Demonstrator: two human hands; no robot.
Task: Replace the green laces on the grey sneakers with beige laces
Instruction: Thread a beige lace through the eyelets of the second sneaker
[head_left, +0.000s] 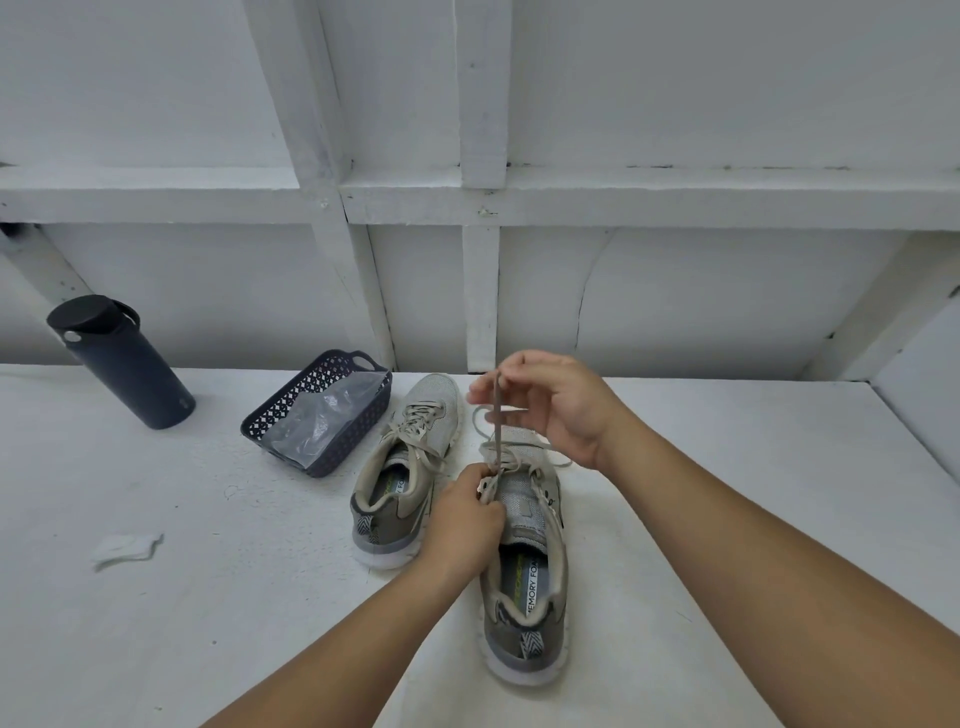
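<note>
Two grey sneakers sit side by side, heels toward the person, mid-desk. The right hand pinches a lace taut above the nearer shoe, fingers closed on it; the left hand grips that shoe's eyelet edge. Left of them sits a dark basket holding clear plastic, then a black bottle. The desk is white, scuffed, with a paper scrap. White panelled wall behind.
</note>
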